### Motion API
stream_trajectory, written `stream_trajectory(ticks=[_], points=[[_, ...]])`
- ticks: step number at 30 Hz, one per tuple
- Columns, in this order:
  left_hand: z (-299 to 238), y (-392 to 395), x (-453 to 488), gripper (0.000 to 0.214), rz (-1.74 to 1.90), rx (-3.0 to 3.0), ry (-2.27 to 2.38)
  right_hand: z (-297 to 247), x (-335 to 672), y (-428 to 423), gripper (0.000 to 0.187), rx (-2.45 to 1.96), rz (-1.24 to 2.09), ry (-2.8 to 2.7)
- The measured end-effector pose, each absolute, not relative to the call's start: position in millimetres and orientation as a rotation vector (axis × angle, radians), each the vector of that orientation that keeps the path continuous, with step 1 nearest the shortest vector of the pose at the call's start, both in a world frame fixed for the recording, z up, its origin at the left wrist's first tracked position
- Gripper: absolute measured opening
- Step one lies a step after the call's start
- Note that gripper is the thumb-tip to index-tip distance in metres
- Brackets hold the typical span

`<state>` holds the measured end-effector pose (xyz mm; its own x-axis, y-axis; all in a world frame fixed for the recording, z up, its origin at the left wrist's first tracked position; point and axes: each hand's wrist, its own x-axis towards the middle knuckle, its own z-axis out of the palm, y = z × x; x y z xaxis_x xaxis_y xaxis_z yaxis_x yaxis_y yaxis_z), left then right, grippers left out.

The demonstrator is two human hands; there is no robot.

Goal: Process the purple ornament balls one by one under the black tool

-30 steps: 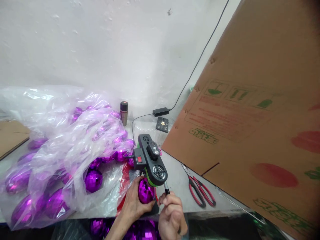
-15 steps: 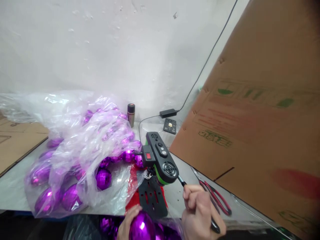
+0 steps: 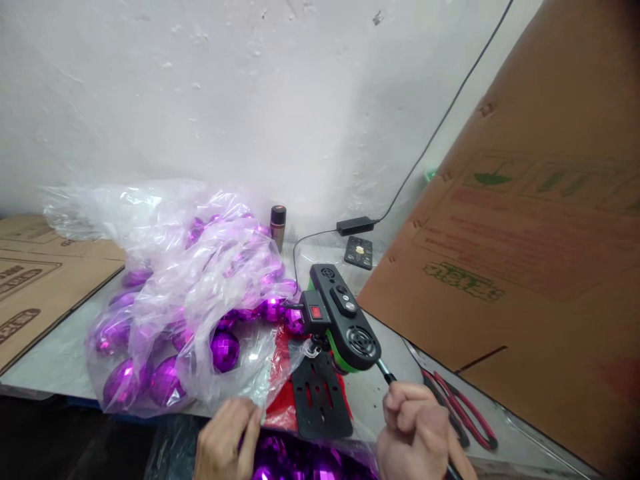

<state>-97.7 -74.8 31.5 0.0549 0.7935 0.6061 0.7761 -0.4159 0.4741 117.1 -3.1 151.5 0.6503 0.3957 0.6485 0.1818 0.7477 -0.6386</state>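
Observation:
My left hand [image 3: 227,437] is closed at the table's front edge, its fingertips pinching the edge of a clear plastic bag [image 3: 200,287]. Shiny purple disco-style balls [image 3: 225,351] lie in and around the bag. Several more purple balls [image 3: 325,463] show below the table edge, right of this hand. My right hand [image 3: 417,427] is wrapped round a screwdriver-like tool [image 3: 384,370] with a thin metal shaft and black handle. Its shaft reaches the near end of a black device [image 3: 345,313] with round grilles and a red switch; the tip is hidden.
A slotted black plate [image 3: 320,407] lies under the device, over red material [image 3: 283,400]. Red-handled pliers [image 3: 467,413] lie at right, beside a large cardboard box [image 3: 500,267]. Behind stand a dark-capped bottle [image 3: 278,227], a power adapter [image 3: 356,225] and a small black plate [image 3: 359,252].
My left hand has let go of the purple ball and moved left and up to the bag's edge. The right hand keeps its hold on the tool. The view has shifted left.

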Motion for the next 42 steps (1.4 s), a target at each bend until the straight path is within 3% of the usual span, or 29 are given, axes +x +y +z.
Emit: stream_trajectory(ticks=[3, 6, 9, 13, 24, 26, 29, 34, 38, 42], points=[[70.1, -12.4, -113.8, 0.023, 1.302, 2.279, 2.089, 152.5, 116.7, -4.6, 0.054, -0.743, 0.171, -0.872], [94.7, 46.4, -116.1, 0.036, 0.753, 2.039, 2.470, 153.9, 117.2, -6.7, 0.053, -0.744, 0.195, -0.891], [104.8, 84.3, -111.2, 0.047, 0.490, 1.961, 2.430, 154.6, 118.0, -7.5, 0.052, -0.729, 0.190, -0.916], [104.9, 100.1, -107.0, 0.039, 0.473, 1.950, 2.357, 154.9, 118.0, -7.8, 0.051, -0.710, 0.189, -0.940], [102.4, 44.1, -99.7, 0.073, 0.168, 2.041, 1.993, 155.0, 122.7, -8.8, 0.050, -0.699, 0.172, -1.047], [98.9, 40.5, -104.5, 0.076, 0.244, 2.035, 1.928, 154.2, 123.1, -8.3, 0.049, -0.693, 0.163, -1.057], [95.0, 40.7, -108.0, 0.071, 0.644, 1.909, 1.819, 153.8, 122.5, -8.3, 0.049, -0.690, 0.156, -1.049], [95.5, 27.5, -87.5, 0.075, 1.289, 1.169, 1.472, 159.5, 123.4, -9.2, 0.048, -0.752, 0.206, -1.024], [88.1, -1.5, -59.9, 0.076, 1.346, 0.573, 1.124, 169.6, 125.7, -8.0, 0.049, -0.774, 0.249, -1.036], [66.5, -20.9, -39.4, 0.075, 1.310, 0.560, 1.132, 175.4, 126.9, -8.6, 0.048, -0.787, 0.271, -1.057]])
